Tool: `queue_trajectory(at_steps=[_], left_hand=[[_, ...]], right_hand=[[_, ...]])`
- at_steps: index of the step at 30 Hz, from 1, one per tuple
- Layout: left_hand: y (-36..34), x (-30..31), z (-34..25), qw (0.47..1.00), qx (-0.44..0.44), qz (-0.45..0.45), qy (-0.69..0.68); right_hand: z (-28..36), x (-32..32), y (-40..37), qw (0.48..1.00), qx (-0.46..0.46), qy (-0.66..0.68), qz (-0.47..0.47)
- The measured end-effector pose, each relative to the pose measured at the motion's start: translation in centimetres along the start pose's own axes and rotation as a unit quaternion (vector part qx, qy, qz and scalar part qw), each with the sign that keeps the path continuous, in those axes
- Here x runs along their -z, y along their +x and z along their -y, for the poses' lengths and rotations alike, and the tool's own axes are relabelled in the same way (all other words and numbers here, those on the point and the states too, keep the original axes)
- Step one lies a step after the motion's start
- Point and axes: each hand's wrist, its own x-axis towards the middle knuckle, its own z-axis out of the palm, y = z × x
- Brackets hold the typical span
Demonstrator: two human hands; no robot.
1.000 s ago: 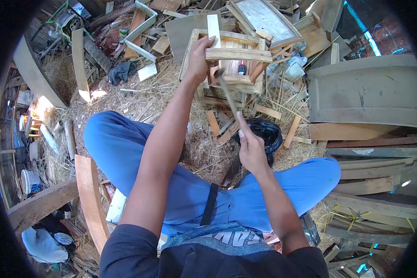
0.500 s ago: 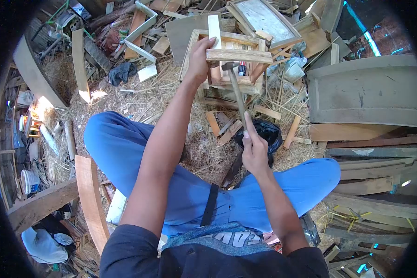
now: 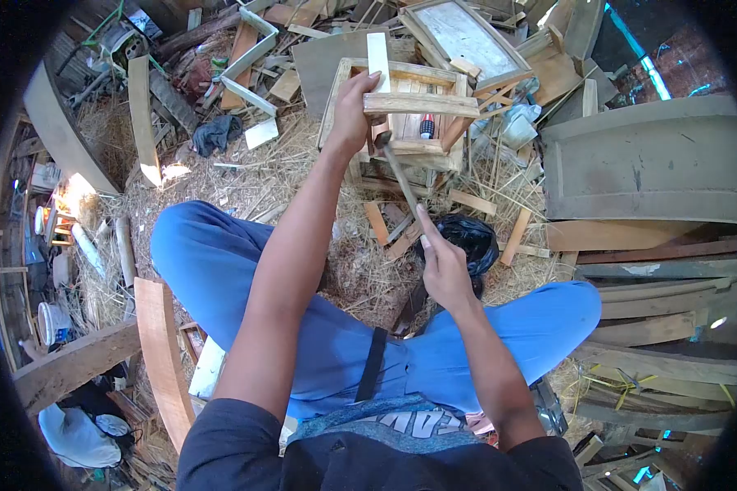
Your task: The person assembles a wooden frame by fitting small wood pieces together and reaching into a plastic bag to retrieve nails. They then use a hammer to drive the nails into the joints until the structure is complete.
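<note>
My left hand [image 3: 356, 110] is closed on a wooden frame, at the left end of its front bar [image 3: 422, 104] and beside a pale upright strip [image 3: 377, 59]. Fingers wrapped round its handle, my right hand [image 3: 446, 266] holds a hammer [image 3: 403, 177]. The hammer's head is just below the bar's left end, close to my left hand; whether it touches the wood I cannot tell. Under the frame stands a wooden box [image 3: 336, 106], and a red and black object [image 3: 427, 126] shows through the opening.
A black plastic bag [image 3: 467, 244] lies beyond my right hand. Wood offcuts [image 3: 472, 201] and straw cover the ground. Large boards [image 3: 643, 168] and stacked planks [image 3: 655, 329] stand at the right. A curved plank [image 3: 162, 352] lies left of my knee.
The hammer's head has moved left and slightly down, from below the middle of the bar to near my left hand. My right hand has shifted slightly down. My left hand keeps its hold.
</note>
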Motion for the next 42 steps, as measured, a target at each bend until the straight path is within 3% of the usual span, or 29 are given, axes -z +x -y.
queue_trajectory(at_steps=[3, 5, 7, 9, 11, 15, 17, 22, 23, 24, 25, 27, 29, 33, 35, 38, 42], left_hand=[[0.5, 0.7, 0.7, 0.999, 0.009, 0.027, -0.026], [0.8, 0.7, 1.3, 1.000, -0.025, -0.006, -0.015], [1.2, 1.4, 1.1, 0.998, 0.035, 0.046, -0.012], [1.3, 1.2, 0.5, 0.997, 0.039, 0.072, 0.000], [-0.1, -0.2, 0.1, 1.000, -0.011, -0.014, -0.018], [0.8, 1.0, 0.7, 0.999, 0.006, 0.043, -0.008], [0.5, 0.6, 0.4, 0.999, 0.021, 0.046, -0.016], [-0.3, 0.0, 0.3, 1.000, -0.028, -0.002, 0.000], [-0.3, -0.2, 0.2, 0.999, -0.039, 0.004, -0.004], [-0.2, 0.5, 0.1, 1.000, 0.018, 0.013, 0.020], [0.4, 1.1, 0.8, 1.000, 0.016, 0.015, 0.019], [1.2, 1.3, 0.9, 0.999, 0.027, 0.042, -0.006], [0.4, 0.6, 0.8, 1.000, -0.019, -0.013, 0.008], [0.3, 0.7, 0.8, 0.999, -0.037, 0.013, 0.007], [0.8, 1.2, 0.9, 0.999, 0.025, 0.046, -0.010], [-1.5, -1.2, -1.3, 1.000, -0.018, -0.001, 0.014], [-0.4, -0.2, -1.0, 0.997, 0.018, 0.068, -0.007]], right_hand=[[0.3, -0.2, -0.2, 0.998, 0.032, 0.006, -0.045], [0.1, -0.2, -0.2, 0.997, 0.042, 0.006, -0.072], [-0.3, -0.1, 0.0, 1.000, -0.009, -0.013, 0.005], [0.1, 0.0, -0.2, 1.000, -0.006, -0.012, -0.005], [0.2, -0.2, -0.4, 1.000, -0.009, -0.011, -0.007], [-0.4, -0.5, -0.2, 0.993, 0.079, -0.011, -0.089], [-0.8, -0.3, -0.3, 1.000, -0.001, -0.020, 0.011], [0.1, -0.4, -0.4, 0.994, 0.067, -0.010, -0.084], [-0.1, -0.4, -0.4, 0.994, 0.067, -0.011, -0.085], [-0.4, -0.4, -0.3, 0.999, 0.028, -0.019, -0.041], [-0.8, -0.4, -0.2, 1.000, -0.010, -0.027, 0.003], [-0.7, -0.5, -0.2, 1.000, 0.005, -0.023, -0.003], [-0.1, -0.6, -0.3, 0.993, 0.089, -0.015, -0.074], [-0.5, -0.7, -0.6, 0.992, 0.086, -0.031, -0.085], [-1.2, -0.7, -0.5, 0.999, 0.000, -0.036, 0.006], [-0.4, -0.6, -0.6, 0.993, 0.086, -0.027, -0.070], [-0.4, -0.8, -0.4, 0.999, 0.030, -0.015, -0.038]])
